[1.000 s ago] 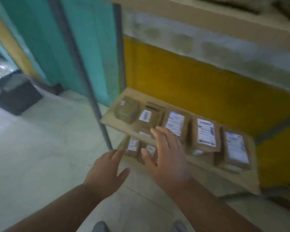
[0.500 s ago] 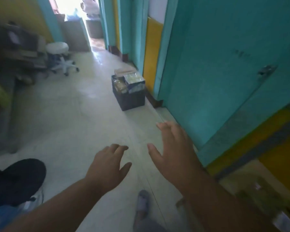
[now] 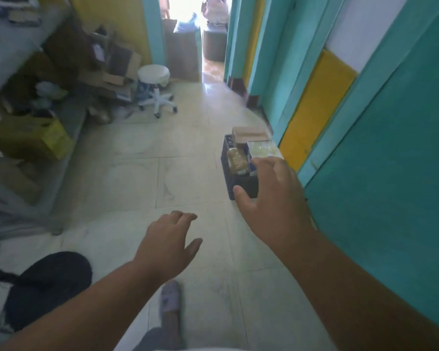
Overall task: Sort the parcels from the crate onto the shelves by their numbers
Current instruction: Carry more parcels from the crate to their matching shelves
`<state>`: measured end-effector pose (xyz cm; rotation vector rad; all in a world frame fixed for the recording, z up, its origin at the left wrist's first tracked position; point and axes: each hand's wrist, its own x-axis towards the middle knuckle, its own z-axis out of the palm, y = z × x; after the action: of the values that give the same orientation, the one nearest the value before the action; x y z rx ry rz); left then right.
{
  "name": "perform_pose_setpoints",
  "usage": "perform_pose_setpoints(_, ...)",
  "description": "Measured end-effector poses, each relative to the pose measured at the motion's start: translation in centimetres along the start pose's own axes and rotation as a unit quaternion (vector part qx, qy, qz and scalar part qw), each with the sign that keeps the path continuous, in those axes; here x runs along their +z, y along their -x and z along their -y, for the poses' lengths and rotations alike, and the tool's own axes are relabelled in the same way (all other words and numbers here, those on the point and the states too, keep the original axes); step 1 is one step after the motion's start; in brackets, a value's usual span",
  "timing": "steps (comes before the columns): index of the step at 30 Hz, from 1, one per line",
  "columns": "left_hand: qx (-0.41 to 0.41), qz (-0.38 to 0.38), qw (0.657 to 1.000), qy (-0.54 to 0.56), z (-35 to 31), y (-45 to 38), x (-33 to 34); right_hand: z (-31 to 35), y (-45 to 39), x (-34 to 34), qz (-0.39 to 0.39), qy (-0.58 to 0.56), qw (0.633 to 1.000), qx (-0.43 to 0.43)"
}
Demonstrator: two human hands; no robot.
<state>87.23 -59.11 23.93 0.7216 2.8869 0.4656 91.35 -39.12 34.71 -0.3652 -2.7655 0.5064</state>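
The dark plastic crate [image 3: 241, 183] sits on the tiled floor [image 3: 127, 178] against the teal wall [image 3: 390, 173], with parcels [image 3: 249, 134] standing in it. The right hand [image 3: 271, 196] is outstretched in front of the crate, fingers spread, holding nothing. The left hand [image 3: 166, 245] hangs lower, well apart from the crate, fingers loose and empty. A white stool [image 3: 153, 84] stands beyond the crate.

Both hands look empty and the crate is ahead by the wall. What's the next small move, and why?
Probably step closer to the dark crate and reach the right hand down for a top parcel. Both that and the left hand are open and hold nothing, parcels sit piled in the crate, and it stands on the floor ahead, seemingly out of reach.
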Motion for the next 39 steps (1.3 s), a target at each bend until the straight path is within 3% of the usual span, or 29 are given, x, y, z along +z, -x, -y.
perform_pose_setpoints(8,0.074,0.048,0.996,-0.027,5.0,-24.3,-3.2,-0.6,-19.2,4.3,0.007,0.013,0.998,0.063)
perform_pose_setpoints(15,0.148,0.079,0.986,-0.025,3.7,-46.0,-2.3,-7.4,-34.2,7.9,-0.035,0.048,0.989,0.135)
perform_pose_setpoints(24,0.215,0.093,0.968,-0.096,5.7,-68.4,-5.1,-11.8,-54.4,13.1,-0.006,0.068,0.980,0.189)
perform_pose_setpoints(33,0.368,0.173,0.909,-0.094,9.4,-89.5,-0.3,-12.5,-67.3,23.3,-0.028,0.116,0.930,0.348)
perform_pose_setpoints(39,0.435,0.233,0.866,-0.088,11.0,-96.5,4.9,-13.1,-70.9,28.8,-0.033,0.126,0.885,0.446)
